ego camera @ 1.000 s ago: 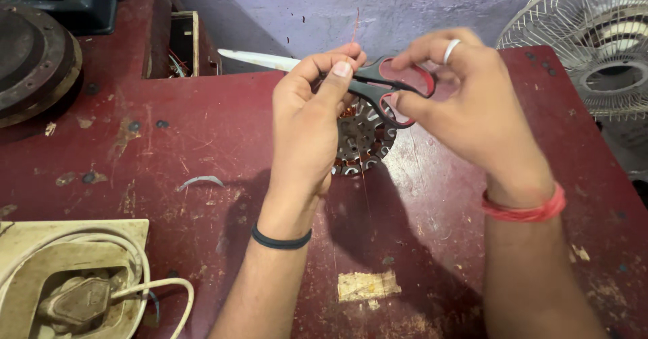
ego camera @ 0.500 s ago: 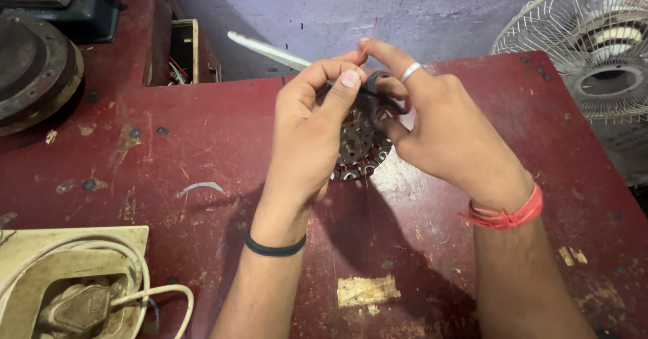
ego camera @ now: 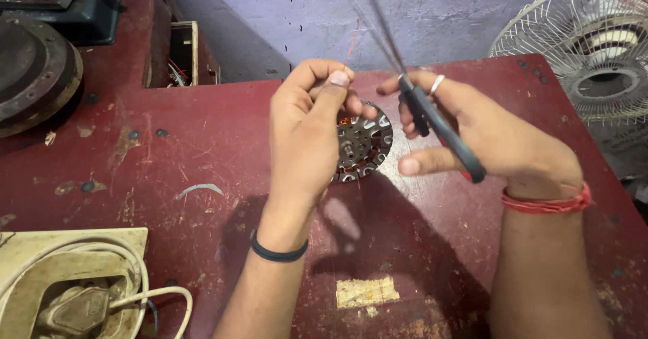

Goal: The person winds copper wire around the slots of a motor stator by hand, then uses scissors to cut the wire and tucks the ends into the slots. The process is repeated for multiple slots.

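Just above the round metal stator disc (ego camera: pixel 364 143) on the worn red table (ego camera: pixel 202 150), the left hand (ego camera: pixel 307 133) pinches a thin copper wire (ego camera: pixel 351 42); the right hand (ego camera: pixel 472 133), beside the disc, grips black-handled scissors (ego camera: pixel 432 120) pointing up.

Table (ego camera: pixel 202 150): bears all items listed below.
Round motor core (ego camera: pixel 364 143): on the table near its middle, between the two hands and partly behind the left hand (ego camera: pixel 307 136).
Scissors (ego camera: pixel 432 120): in the right hand (ego camera: pixel 486 140), right of the core, blades pointing up and away.
Small bent strip (ego camera: pixel 199 189): on the table, left of the left wrist.
Tray (ego camera: pixel 27 251) holding a plug (ego camera: pixel 71 312) and coiled cord (ego camera: pixel 128 265): near left corner.
Round heavy disc (ego camera: pixel 34 76): far left.
Open box (ego camera: pixel 182 52): at the far edge, right of the disc.
Fan (ego camera: pixel 594 49): beyond the table's right far corner.
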